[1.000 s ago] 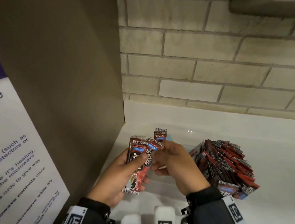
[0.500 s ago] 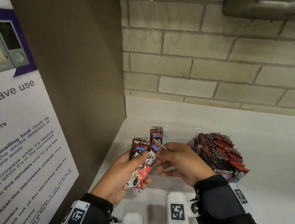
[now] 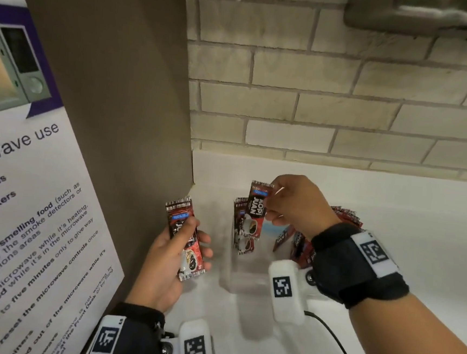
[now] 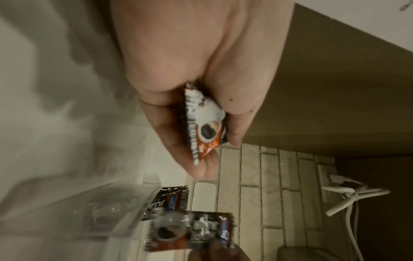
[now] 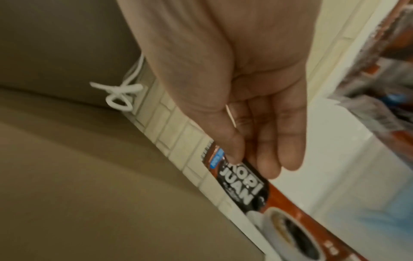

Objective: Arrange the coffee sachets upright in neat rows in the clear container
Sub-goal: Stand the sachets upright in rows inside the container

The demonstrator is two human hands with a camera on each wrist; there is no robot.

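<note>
1. Desk (image 3: 418, 249): white surface carrying everything, set against a brick wall with a brown cabinet side at 9 o'clock

2. Clear container (image 3: 229, 278): stands on the desk at centre, between the two hands; its open top faces up, likely so sachets can be lowered in from above

3. Loose sachet pile (image 3: 347, 218): red-and-black coffee sachets heaped at 3 o'clock of the container, mostly hidden behind the right wrist; apparently the stock yet to be sorted

4. Standing sachets (image 3: 243, 234): at least one already upright at the container's 12 o'clock end, print facing the camera; a first row seems begun, most of the task left

5. Right hand (image 3: 294, 207): raised over the container's far end, palm down, thumb and forefinger pinching the top edge of one Kopi Juan sachet (image 3: 256, 210), other fingers loosely extended; the sachet hangs vertically, top seal up, just in front of the standing ones, a hold that suits dropping it in upright

6. Left hand (image 3: 174, 253): at 9 o'clock of the container, palm up, thumb pressed across a spare sachet (image 3: 184, 237) lying on curled fingers; probably held ready as the next piece
</note>
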